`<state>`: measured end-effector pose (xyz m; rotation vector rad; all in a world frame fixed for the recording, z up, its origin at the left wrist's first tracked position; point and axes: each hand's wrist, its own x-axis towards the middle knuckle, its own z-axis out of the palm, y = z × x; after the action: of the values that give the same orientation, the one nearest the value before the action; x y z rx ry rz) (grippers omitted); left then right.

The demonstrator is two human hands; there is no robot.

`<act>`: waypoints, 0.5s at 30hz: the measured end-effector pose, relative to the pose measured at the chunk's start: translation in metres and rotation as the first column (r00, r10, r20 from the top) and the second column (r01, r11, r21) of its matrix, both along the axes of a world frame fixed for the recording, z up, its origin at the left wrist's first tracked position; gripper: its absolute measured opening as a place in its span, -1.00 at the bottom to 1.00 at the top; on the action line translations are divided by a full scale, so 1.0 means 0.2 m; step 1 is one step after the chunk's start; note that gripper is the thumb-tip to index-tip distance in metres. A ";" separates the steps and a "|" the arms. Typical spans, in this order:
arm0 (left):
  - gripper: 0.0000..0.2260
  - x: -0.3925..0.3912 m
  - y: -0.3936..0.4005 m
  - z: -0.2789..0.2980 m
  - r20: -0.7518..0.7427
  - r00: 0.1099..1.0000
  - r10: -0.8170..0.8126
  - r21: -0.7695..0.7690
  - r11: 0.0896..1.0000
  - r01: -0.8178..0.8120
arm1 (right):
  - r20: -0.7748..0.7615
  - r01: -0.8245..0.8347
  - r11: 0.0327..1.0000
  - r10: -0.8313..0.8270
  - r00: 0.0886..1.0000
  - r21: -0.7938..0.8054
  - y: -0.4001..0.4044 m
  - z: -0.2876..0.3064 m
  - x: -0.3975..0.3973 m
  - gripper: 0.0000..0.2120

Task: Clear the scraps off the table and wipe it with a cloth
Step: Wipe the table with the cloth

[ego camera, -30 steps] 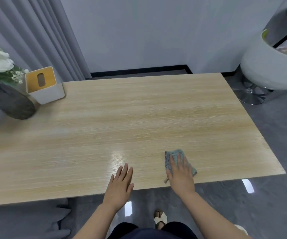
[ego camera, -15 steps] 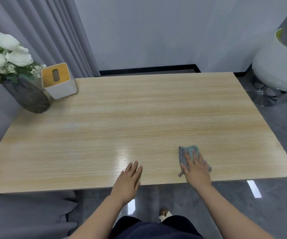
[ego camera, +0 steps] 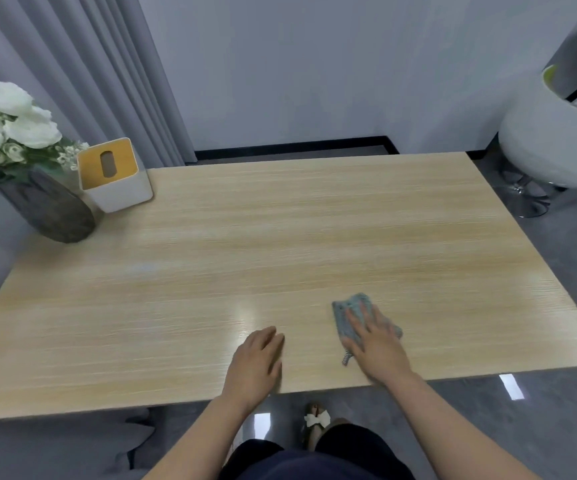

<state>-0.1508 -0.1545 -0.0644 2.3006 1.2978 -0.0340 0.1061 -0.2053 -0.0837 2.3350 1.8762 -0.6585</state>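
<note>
The cloth (ego camera: 351,320), grey-blue and crumpled, lies on the tabletop (ego camera: 280,244) near its front edge, right of centre. The right hand (ego camera: 379,344) presses flat on top of it, fingers (ego camera: 358,315) spread and stretched out rather than curled, so the hand covers the near and right part of the cloth. The far left part of the cloth shows past the fingertips, and a small striped tag pokes out below the hand toward the front edge.

The left hand (ego camera: 257,362) rests palm down on the bare tabletop just left of the cloth, apart from it; its fingers lie close together, slightly bent, holding nothing. The hand is blurred, so single fingers are hard to tell apart.

At the far left corner stands a white tissue box (ego camera: 115,176) with a yellow top, beside a dark vase (ego camera: 50,206) of white flowers (ego camera: 0,116), which the picture's left edge cuts off. A white chair (ego camera: 553,147) is cut off at the right.
</note>
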 end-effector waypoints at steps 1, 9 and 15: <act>-0.56 0.02 0.04 0.00 -0.018 1.000 0.021 0.032 0.999 -0.020 | -0.005 0.081 0.997 -0.081 0.997 -0.015 0.02 0.00 0.07 -0.42; -0.44 0.11 0.21 -0.03 -0.245 0.968 0.058 -0.086 0.993 -0.082 | 0.074 -0.105 0.994 0.102 0.992 0.039 0.26 0.03 -0.10 -0.25; -0.48 0.08 0.21 -0.06 -0.291 0.953 0.078 0.002 0.997 -0.081 | 0.038 -0.373 0.927 0.375 0.926 -0.047 0.40 0.04 -0.06 -0.42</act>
<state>-0.1352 -0.1135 -0.0773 2.2952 1.5286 -0.3644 0.0932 -0.1250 -0.0763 1.8684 2.1786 -0.5827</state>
